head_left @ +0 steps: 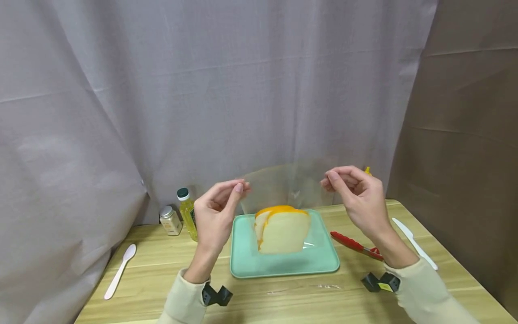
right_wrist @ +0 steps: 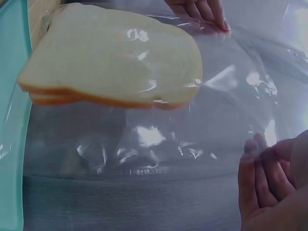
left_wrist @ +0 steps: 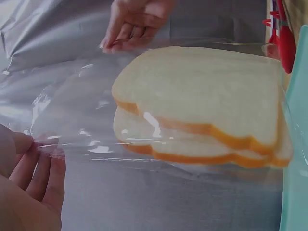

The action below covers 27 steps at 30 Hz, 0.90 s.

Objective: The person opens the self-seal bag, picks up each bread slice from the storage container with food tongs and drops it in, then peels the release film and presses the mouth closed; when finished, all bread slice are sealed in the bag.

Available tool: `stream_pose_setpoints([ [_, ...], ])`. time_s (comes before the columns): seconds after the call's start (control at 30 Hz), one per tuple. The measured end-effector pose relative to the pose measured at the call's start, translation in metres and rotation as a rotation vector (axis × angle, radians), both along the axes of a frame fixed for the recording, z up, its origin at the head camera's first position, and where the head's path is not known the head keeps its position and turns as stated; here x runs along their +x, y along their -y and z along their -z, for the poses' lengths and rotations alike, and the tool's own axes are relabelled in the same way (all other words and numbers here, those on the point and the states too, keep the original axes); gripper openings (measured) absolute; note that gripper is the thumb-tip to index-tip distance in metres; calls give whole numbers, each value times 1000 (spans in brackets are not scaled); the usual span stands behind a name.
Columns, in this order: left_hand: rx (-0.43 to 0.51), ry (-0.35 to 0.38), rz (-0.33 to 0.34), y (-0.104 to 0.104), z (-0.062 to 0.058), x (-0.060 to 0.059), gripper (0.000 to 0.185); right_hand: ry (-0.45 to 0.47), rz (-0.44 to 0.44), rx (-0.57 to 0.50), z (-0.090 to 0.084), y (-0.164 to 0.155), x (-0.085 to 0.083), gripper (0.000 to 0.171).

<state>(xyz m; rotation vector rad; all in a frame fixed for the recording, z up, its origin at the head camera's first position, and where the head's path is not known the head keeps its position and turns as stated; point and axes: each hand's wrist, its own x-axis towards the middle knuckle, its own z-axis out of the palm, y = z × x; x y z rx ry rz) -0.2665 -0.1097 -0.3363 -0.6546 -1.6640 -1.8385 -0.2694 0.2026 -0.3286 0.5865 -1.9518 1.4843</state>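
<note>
Left hand (left_wrist: 29,178) pinching bag (left_wrist: 96,120); tongs (head_left: 356,246) only overhead.

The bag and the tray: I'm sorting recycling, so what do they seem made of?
The bag: thin clear plastic film, glossy; the bread shows through it and glare streaks its creases. The tray: probably hard plastic or melamine, mint green, smooth with rounded edges; the look doesn't settle which.
</note>
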Motion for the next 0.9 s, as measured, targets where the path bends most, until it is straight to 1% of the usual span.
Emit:
stream_pose_setpoints([
  [0.13,29,36,14,5,3,-4,17,39,-51,-21,5,-1,-2,15],
  [0.27,32,76,44,8,6,-8,20,82,-51,-25,11,-1,-2,19],
  [0.37,17,88,53,10,9,-11,24,99,-39,-15,17,-2,-2,21],
  [0.43,9,85,59,13,10,-13,24,99,-42,-11,20,-2,-2,21],
  [0.53,-16,69,80,20,13,-16,23,76,-47,-5,24,-4,-2,22],
  [0.7,-72,22,123,31,19,-16,21,68,-117,-64,30,-4,-2,24],
  [0.8,-78,17,164,36,24,-14,22,88,-153,-73,35,-4,0,24],
  [0.9,-75,15,226,40,28,-12,23,93,-180,-60,37,-4,2,21],
])
